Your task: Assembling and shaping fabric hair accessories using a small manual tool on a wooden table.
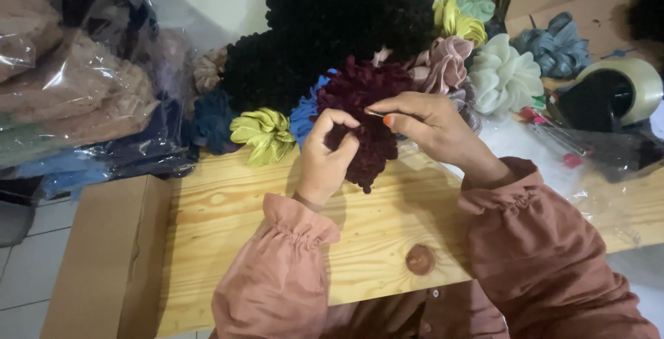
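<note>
I have a dark maroon scrunchie (pixel 363 114) between my two hands, held just above the far edge of the pale wooden worktop (pixel 228 221). My left hand (pixel 326 156) is curled shut around its near left side, thumb and fingers pinching the ruffled fabric. My right hand (pixel 429 126) comes in from the right, its fingers drawn together on the scrunchie's upper edge, and a thin pale sliver, perhaps a needle, shows at my fingertips; it is too small for me to be sure. Both of my sleeves are a dusty pink with gathered cuffs.

Behind the maroon piece lies a heap of other scrunchies. A big black fuzzy mass (pixel 332 28) sits at the back, with a blue scrunchie (pixel 304 114) just left of the one I hold and a yellow-green satin scrunchie (pixel 263 135) beside that, resting on the worktop. To the right are a dusty pink scrunchie (pixel 446 62), a pale mint-white scrunchie (pixel 505 76), a yellow one (pixel 458 24) and a grey-blue one (pixel 559 45). Farther right stands a tape dispenser (pixel 612 93) with a roll of clear tape. At the left, clear plastic bags (pixel 83 90) hold folded fabric, and a cardboard box (pixel 104 263) stands against the worktop's left end.
</note>
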